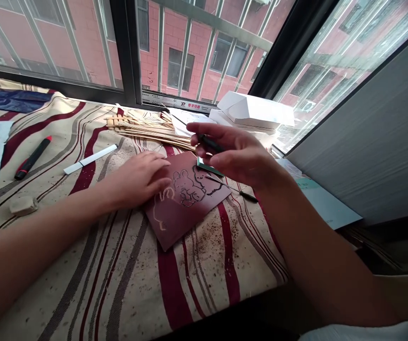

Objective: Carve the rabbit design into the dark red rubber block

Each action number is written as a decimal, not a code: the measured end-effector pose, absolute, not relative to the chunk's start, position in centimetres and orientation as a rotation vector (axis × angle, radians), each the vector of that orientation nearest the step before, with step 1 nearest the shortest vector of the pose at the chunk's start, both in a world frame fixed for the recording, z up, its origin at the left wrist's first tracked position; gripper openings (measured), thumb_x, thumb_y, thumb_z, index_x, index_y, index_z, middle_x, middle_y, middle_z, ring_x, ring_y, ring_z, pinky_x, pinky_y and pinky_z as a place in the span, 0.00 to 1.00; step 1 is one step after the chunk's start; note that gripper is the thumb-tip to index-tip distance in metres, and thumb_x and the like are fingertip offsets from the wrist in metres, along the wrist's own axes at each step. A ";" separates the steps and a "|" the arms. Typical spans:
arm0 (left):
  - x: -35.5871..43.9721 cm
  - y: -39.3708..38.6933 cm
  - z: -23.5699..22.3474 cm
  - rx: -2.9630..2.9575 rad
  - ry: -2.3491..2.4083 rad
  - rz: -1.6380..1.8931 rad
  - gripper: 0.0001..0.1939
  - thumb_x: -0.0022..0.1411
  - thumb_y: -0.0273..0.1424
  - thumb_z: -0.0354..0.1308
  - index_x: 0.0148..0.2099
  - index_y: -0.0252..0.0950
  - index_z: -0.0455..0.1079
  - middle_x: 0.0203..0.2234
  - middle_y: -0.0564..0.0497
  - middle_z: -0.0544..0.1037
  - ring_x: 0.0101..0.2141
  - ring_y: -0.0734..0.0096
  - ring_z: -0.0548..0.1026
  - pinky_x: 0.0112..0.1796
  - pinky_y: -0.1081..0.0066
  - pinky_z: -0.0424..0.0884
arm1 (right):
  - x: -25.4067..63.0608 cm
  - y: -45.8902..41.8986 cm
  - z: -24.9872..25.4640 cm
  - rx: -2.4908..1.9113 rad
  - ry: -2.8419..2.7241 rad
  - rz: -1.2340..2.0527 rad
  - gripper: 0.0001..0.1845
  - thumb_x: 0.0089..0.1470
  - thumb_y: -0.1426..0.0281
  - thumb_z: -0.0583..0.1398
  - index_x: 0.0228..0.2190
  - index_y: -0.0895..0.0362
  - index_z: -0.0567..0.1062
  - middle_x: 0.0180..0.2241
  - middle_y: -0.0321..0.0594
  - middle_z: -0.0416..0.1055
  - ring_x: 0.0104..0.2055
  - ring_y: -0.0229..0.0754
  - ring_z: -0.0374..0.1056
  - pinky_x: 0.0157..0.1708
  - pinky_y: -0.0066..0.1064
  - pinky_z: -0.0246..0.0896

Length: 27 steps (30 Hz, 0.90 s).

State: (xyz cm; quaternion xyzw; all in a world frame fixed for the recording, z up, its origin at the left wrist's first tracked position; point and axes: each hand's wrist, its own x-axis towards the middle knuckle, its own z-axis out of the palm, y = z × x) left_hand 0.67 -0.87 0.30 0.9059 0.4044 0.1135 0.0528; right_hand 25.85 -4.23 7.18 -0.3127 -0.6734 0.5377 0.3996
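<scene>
A reddish-brown board [186, 225] lies slantwise on the striped cloth, with cartoon animal outlines cut into it, some dark and some pale. My left hand [147, 177] rests on its left part, fingers laid out flat. Above the board's far right side, my right hand [230, 149] is raised and closed round a slim tool with a black handle [209, 143]. The thin shaft of that tool points up and left; its tip's shape is unclear. A second slim black-handled tool [248, 195] lies across the board's right edge. Beneath my right hand, a green-edged object [206, 166] is partly hidden.
Dark crumbs [213, 237] dot the striped cloth [133, 284]. Thin wooden strips [143, 130] and a white box [253, 111] lie by the window. To the left are a white pen-like stick [90, 159], a black-and-red cutter-like tool [33, 157] and a greyish lump [23, 206].
</scene>
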 end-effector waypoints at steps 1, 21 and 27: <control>0.7 -1.1 0.3 2.762 1.168 0.337 0.36 0.70 0.52 0.47 0.67 0.33 0.69 0.67 0.38 0.69 0.67 0.46 0.65 0.68 0.48 0.60 | 25.7 -4.4 6.9 -0.808 -1.703 1.312 0.35 0.42 0.73 0.68 0.55 0.57 0.75 0.47 0.41 0.69 0.42 0.37 0.64 0.39 0.30 0.65; -1.7 1.2 -0.1 2.804 1.011 0.306 0.29 0.73 0.47 0.41 0.62 0.37 0.73 0.60 0.44 0.76 0.61 0.52 0.72 0.67 0.54 0.62 | 14.9 1.3 4.0 -0.769 -1.244 1.867 0.22 0.73 0.57 0.55 0.28 0.54 0.61 0.19 0.21 0.47 0.16 0.26 0.38 0.15 0.19 0.33; -1.9 0.2 0.4 2.764 1.094 0.166 0.28 0.77 0.43 0.40 0.62 0.33 0.73 0.64 0.44 0.74 0.65 0.54 0.67 0.70 0.54 0.55 | 13.7 0.9 2.8 -0.855 -1.192 1.777 0.17 0.75 0.66 0.52 0.30 0.54 0.61 0.16 0.20 0.47 0.14 0.26 0.39 0.14 0.18 0.34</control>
